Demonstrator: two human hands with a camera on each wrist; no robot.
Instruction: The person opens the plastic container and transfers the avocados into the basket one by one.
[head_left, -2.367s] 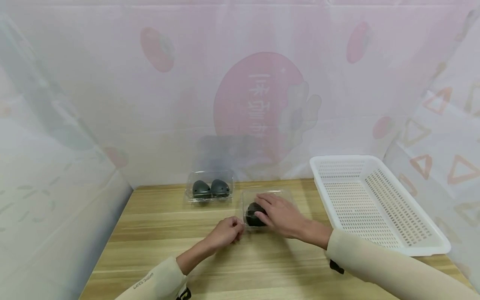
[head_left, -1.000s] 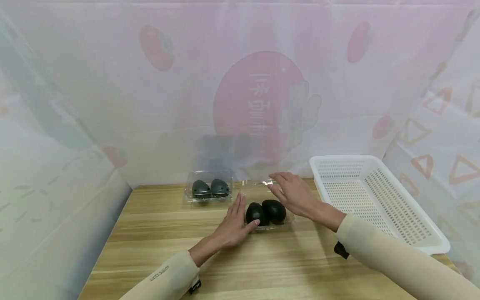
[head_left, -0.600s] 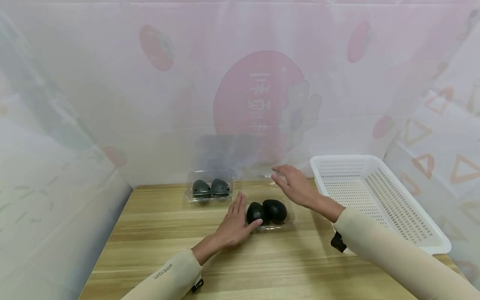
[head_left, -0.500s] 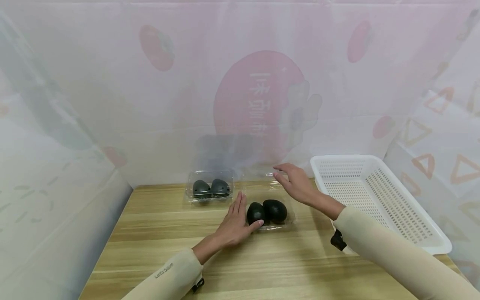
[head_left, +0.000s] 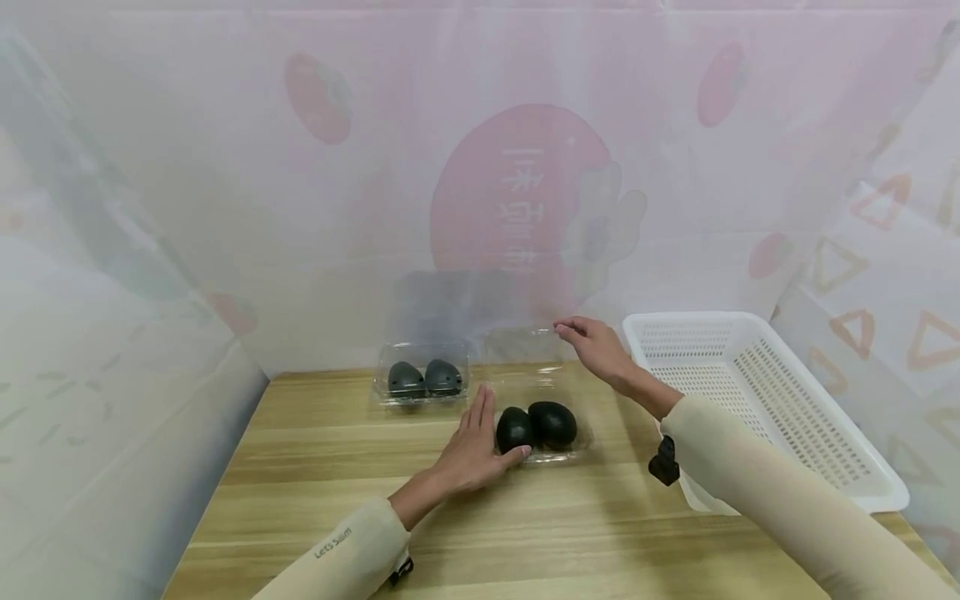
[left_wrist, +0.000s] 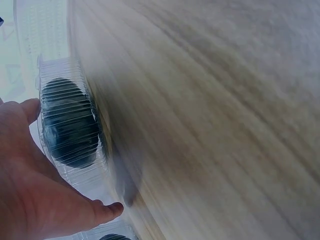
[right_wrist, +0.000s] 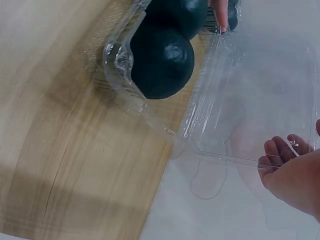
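The left hand [head_left: 468, 458], fingers straight, lies along the open clear box [head_left: 555, 457]'s left side, its thumb at the front rim. The right hand [head_left: 600, 354] pinches the edge of that box's raised lid [head_left: 525, 350]. Inside the box, two dark egg-shaped objects [head_left: 553, 424] touch. Left of the box and farther back stands a second clear box [head_left: 422, 402]; right of it, a white basket [head_left: 888, 502].

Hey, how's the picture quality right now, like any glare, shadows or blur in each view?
Head view: thin glare streaks on the clear open lid, a soft grey shadow on the backdrop; left wrist view: washed out at upper left, with the tabletop looking soft; right wrist view: bright highlights on the dark egg-shaped items, a broad dim shadow at lower left.
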